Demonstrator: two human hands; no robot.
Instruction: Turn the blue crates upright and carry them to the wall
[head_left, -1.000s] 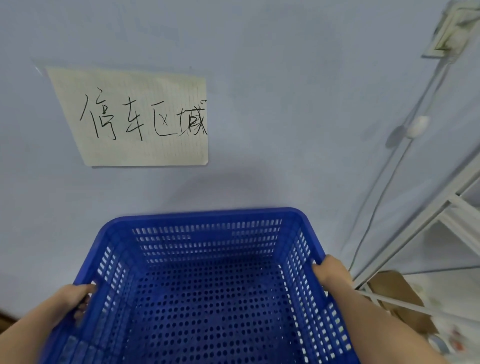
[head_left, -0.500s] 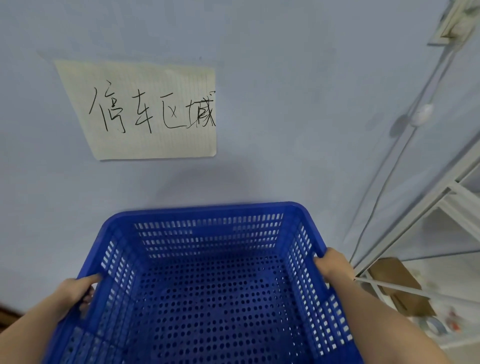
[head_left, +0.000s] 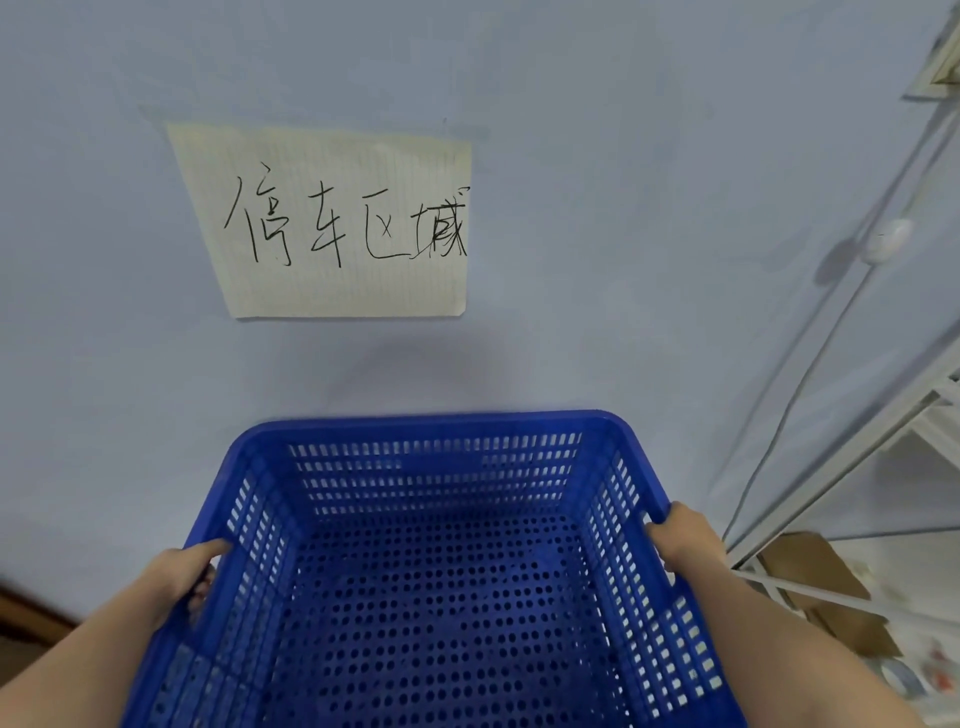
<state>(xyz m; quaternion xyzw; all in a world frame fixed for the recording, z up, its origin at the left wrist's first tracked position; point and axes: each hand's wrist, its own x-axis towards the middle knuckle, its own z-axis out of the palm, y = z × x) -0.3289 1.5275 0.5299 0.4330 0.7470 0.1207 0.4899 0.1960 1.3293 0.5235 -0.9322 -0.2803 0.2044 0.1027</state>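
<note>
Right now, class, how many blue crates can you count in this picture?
1. The blue crate is upright and empty, held facing the wall, with the left hand on one side rim and the right hand on the other. Other crates may be out of view.

The blue crate (head_left: 431, 571) is upright, open side up and empty, its walls slotted and its floor perforated. Its far rim is close to the pale blue wall (head_left: 623, 208), below the handwritten paper sign (head_left: 337, 223).

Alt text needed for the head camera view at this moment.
Two bare hands, left hand and right hand, grip opposite rims of an upright, empty blue crate facing a pale blue wall bearing a handwritten paper sign.
</note>
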